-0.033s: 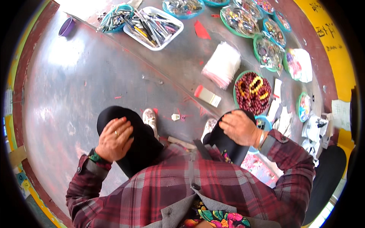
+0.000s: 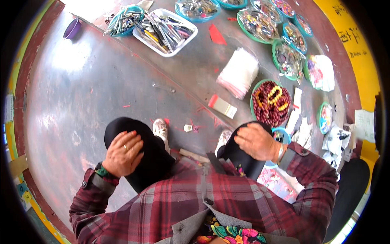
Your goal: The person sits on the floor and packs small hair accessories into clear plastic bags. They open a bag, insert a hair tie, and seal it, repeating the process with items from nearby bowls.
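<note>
Empty grips on knees, bead basket

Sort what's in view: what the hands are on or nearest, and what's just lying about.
In hand or nearest:
left hand on left knee
right hand on right knee
bead basket

Lying about:
white tool tray
purple cup
stack of white bags

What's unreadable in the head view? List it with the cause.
- Left hand: palm down on the black-clad left knee; its underside is hidden.
- Right hand: lies on the right knee; whether its grip holds anything is hidden by the hand's back.
- Blue ring by the right wrist: mostly covered by hand and sleeve.
- Trinkets in the green-rimmed trays: too small, bent by fisheye.
- Dark shape at the right edge: cut off.
</note>
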Motion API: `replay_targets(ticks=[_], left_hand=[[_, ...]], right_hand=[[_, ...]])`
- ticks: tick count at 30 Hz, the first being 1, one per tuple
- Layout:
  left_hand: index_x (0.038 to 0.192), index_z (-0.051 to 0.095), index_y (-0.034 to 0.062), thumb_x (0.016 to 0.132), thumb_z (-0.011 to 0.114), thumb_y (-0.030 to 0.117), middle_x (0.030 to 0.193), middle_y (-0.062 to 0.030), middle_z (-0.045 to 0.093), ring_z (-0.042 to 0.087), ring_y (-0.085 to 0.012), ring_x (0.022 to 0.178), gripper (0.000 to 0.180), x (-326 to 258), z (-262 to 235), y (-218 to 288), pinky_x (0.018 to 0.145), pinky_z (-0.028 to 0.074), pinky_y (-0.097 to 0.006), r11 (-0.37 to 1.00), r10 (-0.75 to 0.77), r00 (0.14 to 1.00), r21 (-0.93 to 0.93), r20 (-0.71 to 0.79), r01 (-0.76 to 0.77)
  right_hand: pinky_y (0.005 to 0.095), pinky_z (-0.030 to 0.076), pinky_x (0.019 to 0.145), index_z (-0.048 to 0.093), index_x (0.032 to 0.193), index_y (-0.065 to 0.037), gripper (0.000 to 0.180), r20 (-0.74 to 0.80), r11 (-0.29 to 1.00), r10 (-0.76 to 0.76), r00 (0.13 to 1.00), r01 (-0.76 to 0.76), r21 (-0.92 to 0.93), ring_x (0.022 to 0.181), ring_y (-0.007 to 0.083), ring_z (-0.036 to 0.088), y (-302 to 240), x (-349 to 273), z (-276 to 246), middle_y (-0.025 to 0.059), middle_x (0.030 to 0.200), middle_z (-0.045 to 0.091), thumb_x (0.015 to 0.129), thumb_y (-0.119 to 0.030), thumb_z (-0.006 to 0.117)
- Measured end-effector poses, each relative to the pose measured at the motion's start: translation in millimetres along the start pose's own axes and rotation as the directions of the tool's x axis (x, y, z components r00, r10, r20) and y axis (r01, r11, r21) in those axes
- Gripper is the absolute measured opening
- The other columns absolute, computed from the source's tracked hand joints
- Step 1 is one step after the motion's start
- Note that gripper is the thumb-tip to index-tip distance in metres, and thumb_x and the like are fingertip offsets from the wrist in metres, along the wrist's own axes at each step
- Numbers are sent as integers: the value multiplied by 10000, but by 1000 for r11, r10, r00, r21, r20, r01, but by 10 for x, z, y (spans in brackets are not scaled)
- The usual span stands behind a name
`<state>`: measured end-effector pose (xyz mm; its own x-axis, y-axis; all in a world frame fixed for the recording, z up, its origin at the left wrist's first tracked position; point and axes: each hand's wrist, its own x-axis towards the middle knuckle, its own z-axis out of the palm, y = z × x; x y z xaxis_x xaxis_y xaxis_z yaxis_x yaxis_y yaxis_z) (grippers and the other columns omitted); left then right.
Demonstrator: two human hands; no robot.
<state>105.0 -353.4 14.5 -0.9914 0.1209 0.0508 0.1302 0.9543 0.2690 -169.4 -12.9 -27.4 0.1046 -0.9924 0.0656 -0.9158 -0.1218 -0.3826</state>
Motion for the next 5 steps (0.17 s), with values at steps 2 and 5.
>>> replay_targets(ticks=[2, 5], left_hand=[[968, 624, 39, 675, 689, 177, 1063, -121, 608, 531, -281, 1096, 330, 24, 109, -110, 986, 365, -433, 1000, 13, 998, -14, 68, -12], [997, 625, 85, 660, 705, 304, 1073, -116, 609, 519, -272, 1117, 410, 40, 262, -271, 1029, 311, -429, 998, 60, 972, -31, 228, -54]], right_hand=[[405, 395, 865, 577, 996, -43, 318, 56, 998, -67, 996, 67, 6, 955, 236, 544, 122, 28, -19, 96, 963, 547, 702, -150, 632], [407, 416, 821, 594, 943, -40, 303, 238, 995, -64, 969, 44, 87, 926, 211, 557, 495, 157, -30, 75, 914, 553, 679, -186, 625]])
